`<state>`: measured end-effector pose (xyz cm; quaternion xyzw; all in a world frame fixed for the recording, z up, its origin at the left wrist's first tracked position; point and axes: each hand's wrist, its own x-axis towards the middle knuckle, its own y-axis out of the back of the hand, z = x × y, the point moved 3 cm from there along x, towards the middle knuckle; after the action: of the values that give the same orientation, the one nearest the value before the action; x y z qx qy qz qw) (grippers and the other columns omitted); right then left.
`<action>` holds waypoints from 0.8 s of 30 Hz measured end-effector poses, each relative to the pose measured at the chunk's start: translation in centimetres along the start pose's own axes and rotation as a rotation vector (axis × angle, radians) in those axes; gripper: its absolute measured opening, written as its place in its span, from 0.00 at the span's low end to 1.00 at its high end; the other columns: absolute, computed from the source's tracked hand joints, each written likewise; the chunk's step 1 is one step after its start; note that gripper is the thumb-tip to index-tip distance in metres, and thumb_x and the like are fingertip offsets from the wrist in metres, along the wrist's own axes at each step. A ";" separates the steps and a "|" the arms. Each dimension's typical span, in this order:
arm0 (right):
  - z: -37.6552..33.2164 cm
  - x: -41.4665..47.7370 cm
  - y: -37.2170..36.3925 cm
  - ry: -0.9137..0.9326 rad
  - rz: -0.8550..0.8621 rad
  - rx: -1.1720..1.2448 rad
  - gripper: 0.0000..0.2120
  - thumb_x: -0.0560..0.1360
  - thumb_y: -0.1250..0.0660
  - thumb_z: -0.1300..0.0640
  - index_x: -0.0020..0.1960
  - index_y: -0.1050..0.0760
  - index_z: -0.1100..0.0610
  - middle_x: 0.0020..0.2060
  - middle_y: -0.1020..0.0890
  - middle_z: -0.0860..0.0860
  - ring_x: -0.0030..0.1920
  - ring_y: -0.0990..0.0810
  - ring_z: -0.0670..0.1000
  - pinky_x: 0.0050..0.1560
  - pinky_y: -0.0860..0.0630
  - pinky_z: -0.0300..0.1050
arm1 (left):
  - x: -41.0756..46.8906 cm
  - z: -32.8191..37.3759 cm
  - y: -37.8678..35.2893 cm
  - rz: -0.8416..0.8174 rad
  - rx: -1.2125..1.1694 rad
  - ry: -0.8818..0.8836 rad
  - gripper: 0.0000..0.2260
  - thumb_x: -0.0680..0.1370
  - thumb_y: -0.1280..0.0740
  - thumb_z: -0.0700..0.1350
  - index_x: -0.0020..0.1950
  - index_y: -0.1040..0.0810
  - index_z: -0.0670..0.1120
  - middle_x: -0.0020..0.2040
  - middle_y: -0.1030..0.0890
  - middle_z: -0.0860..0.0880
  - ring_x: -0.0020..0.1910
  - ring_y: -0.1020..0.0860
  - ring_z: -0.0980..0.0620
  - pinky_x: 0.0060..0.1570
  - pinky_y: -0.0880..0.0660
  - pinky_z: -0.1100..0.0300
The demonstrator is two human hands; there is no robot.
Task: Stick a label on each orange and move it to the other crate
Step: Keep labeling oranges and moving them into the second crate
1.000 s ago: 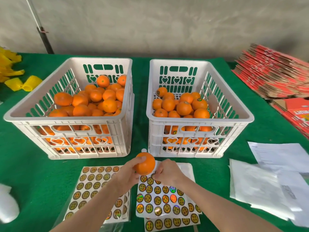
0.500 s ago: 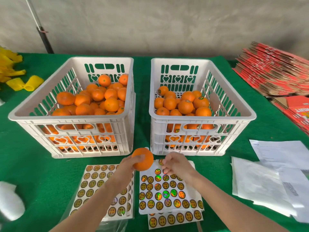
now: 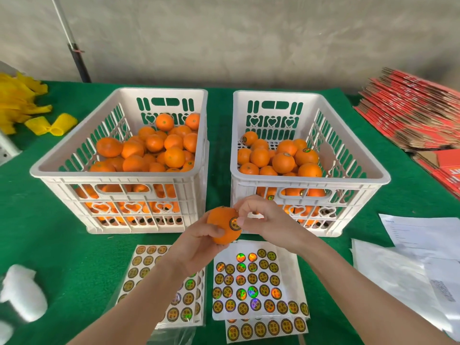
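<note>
Left hand [image 3: 196,245] fingers grip the orange [image 3: 220,232] in the air before the right crate [image 3: 308,180], right hand [image 3: 263,220] fingers pinching the label [image 3: 234,224] against it; if only half pressed, the label could peel off with the fingers.

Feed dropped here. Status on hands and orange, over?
Left hand grips orange. Right hand pinches label onto it. Path to right crate looks clear.

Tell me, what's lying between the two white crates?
Nothing but a bare strip of green tablecloth; the head view shows the left crate and right crate standing apart.
</note>
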<state>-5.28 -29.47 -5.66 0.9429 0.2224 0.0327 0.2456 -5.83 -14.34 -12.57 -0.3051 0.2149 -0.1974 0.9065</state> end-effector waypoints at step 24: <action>-2.9 -1.6 0.1 0.391 0.080 -0.264 0.33 0.70 0.30 0.54 0.70 0.41 0.44 0.63 0.33 0.39 0.62 0.34 0.36 0.59 0.33 0.31 | -1.9 5.9 -3.6 0.001 0.521 -0.170 0.35 0.56 0.24 0.42 0.62 0.29 0.40 0.55 0.23 0.40 0.53 0.21 0.41 0.51 0.23 0.52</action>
<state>-7.16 -28.99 -2.98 0.8864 0.2220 0.2532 0.3177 -5.26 -13.32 -5.49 -0.0770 0.0803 -0.2195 0.9693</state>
